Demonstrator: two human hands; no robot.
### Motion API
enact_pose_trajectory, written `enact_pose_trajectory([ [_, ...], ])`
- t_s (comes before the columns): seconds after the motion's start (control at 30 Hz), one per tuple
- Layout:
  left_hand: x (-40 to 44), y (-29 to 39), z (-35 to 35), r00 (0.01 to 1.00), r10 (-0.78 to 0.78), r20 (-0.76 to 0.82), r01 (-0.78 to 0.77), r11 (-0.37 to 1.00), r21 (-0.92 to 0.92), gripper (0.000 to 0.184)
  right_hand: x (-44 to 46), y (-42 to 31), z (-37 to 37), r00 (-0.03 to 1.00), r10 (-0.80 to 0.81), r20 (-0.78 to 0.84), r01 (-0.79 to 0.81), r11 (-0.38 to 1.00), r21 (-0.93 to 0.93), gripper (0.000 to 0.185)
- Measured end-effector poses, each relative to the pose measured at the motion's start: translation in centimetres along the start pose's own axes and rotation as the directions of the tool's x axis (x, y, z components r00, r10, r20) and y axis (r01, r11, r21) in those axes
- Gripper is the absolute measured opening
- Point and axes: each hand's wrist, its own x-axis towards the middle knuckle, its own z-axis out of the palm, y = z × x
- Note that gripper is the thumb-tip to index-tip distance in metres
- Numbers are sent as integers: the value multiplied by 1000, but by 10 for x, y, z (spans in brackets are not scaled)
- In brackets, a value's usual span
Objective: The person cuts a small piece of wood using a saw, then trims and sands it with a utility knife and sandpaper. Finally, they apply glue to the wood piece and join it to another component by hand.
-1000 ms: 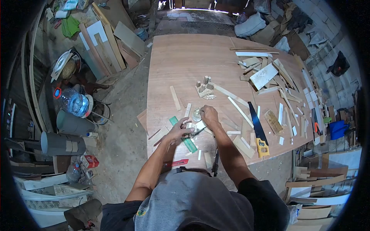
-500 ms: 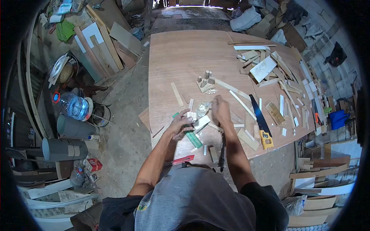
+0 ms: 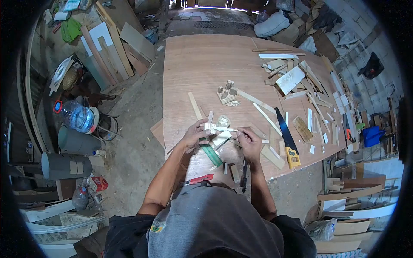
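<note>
At the near part of the wooden table (image 3: 193, 60), my left hand (image 3: 196, 136) is closed round a small pale wooden piece (image 3: 209, 127). My right hand (image 3: 249, 141) pinches the end of a thin, light stick (image 3: 227, 129), whose other end meets the wooden piece. Just beyond the stick stands a small round container (image 3: 223, 121) with pale contents. Below the hands lie a white block (image 3: 221, 138) and a green strip (image 3: 211, 155). A red cutter (image 3: 198, 179) rests by the table's near edge. Farther off sits a small wooden assembly with upright pegs (image 3: 227, 93).
A handsaw (image 3: 287, 137) with a yellow handle lies right of my right hand. Wood offcuts (image 3: 290, 80) are heaped at the table's far right. Left of the table, a large water bottle (image 3: 74, 116) sits on a stool, with boards (image 3: 105, 53) leaning behind it.
My right hand has come from beside the round container back toward me, now with the thin stick in its fingers. The stick now reaches the piece in my left hand.
</note>
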Motion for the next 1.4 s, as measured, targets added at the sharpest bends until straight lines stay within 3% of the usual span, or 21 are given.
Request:
enact_pose_trajectory([
  [0.1,-2,1,3,1000,-16,-24,16,1000,7,73,2,1,0,999,-41,11,42,997,-58,22],
  [0.2,-4,0,1,1000,-15,-15,15,1000,-11,74,0,-4,3,999,-54,6,54,998,42,22],
  [0.27,-5,-1,3,1000,-2,10,3,1000,-24,74,1,-9,4,1000,-5,1,5,994,-110,22],
  [0.37,-12,9,9,1000,-3,8,4,998,-60,74,0,-4,1,996,-85,6,85,996,-15,21],
  [0.7,-8,3,6,1000,5,24,-4,999,-49,70,-3,-8,5,999,-49,7,49,992,-119,20],
  [0.77,-8,2,4,1000,-4,11,5,999,-49,69,-5,-8,5,998,-56,-34,56,998,-11,20],
  [1.0,-9,5,3,1000,13,26,-11,999,-39,72,-4,-7,6,998,10,-59,-11,1000,-21,20],
  [1.1,-11,3,4,1000,9,28,-8,999,-32,73,-8,-11,8,1000,17,3,-16,995,-97,19],
  [1.2,-15,6,4,1000,16,16,-15,999,-50,73,-10,-2,3,1000,-24,-3,23,996,-87,19],
  [1.27,-15,6,4,1000,14,24,-12,998,-66,73,-10,3,0,1000,-20,-23,21,999,48,19],
  [1.4,-14,4,4,999,25,39,-22,997,-70,74,-10,-6,11,998,27,-51,-27,1000,4,19],
])
